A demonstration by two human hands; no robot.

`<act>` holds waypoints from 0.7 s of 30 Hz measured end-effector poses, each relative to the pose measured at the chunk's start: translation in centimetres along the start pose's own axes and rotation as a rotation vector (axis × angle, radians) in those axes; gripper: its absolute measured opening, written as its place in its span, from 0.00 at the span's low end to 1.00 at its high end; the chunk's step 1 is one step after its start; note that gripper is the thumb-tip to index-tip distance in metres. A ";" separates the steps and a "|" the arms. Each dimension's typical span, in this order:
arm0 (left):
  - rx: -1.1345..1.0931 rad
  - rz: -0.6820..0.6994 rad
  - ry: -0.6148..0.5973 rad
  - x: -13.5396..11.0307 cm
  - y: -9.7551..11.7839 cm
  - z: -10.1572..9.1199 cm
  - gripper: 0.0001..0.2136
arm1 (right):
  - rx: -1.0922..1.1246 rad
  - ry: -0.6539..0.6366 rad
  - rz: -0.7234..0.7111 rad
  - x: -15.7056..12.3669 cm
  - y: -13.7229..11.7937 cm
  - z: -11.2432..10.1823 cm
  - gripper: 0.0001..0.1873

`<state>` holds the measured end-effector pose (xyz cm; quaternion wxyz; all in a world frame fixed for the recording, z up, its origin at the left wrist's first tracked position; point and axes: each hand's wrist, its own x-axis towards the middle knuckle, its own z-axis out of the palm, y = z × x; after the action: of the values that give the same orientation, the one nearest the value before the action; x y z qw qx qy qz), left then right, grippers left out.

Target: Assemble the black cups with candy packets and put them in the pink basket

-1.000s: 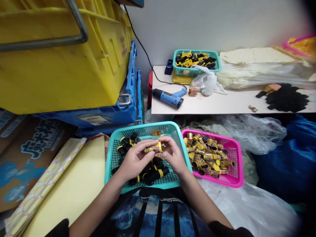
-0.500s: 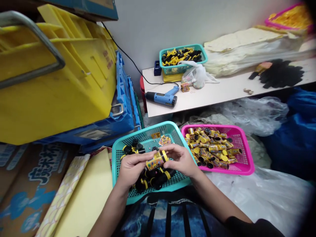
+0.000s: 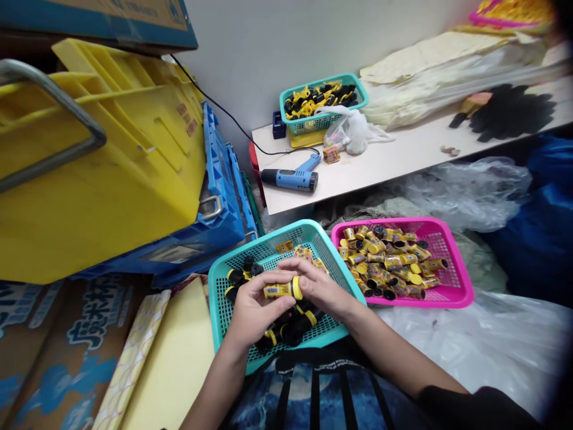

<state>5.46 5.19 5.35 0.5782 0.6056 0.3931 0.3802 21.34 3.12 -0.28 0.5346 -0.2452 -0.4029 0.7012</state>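
Observation:
My left hand (image 3: 254, 310) is closed around a small yellow tube (image 3: 278, 291) with a printed wrapper, thumb below and fingers above. At the tube's right end, beside its plain yellow rim, the fingers of my right hand (image 3: 323, 288) are closed in; fingertips behind it are hidden. Both hands are over a teal basket (image 3: 219, 280). Inside it lie black tubes with yellow ends (image 3: 308, 319) and loose printed wrappers (image 3: 303, 253), partly covered by my hands.
To the right, a pink basket (image 3: 463, 280) holds many wrapped tubes (image 3: 376, 260). A blue heat gun (image 3: 290, 179) lies on the white table (image 3: 349, 179), near another teal basket (image 3: 324, 125) of black and yellow parts. Yellow (image 3: 111, 179) and blue crates (image 3: 224, 179) rise at left.
The tube has turned, so a barcode-like patch on its wrapper now faces me. My left thumb has come forward beneath it. The camera view has shifted slightly.

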 end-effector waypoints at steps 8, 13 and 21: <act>0.069 0.122 0.024 -0.1 0.2 0.5 0.13 | 0.143 -0.043 0.008 0.4 1.0 -0.1 0.24; 0.069 0.121 -0.009 -0.4 -0.6 0.3 0.13 | 0.090 -0.037 0.005 0.2 0.9 -0.4 0.24; 0.078 0.111 0.048 -0.4 -1.4 0.0 0.13 | -0.131 0.096 -0.089 -0.8 0.9 -1.3 0.19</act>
<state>5.28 4.83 3.96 0.5226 0.6391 0.3871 0.4106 22.11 2.69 -1.82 0.5666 -0.2948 -0.4324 0.6364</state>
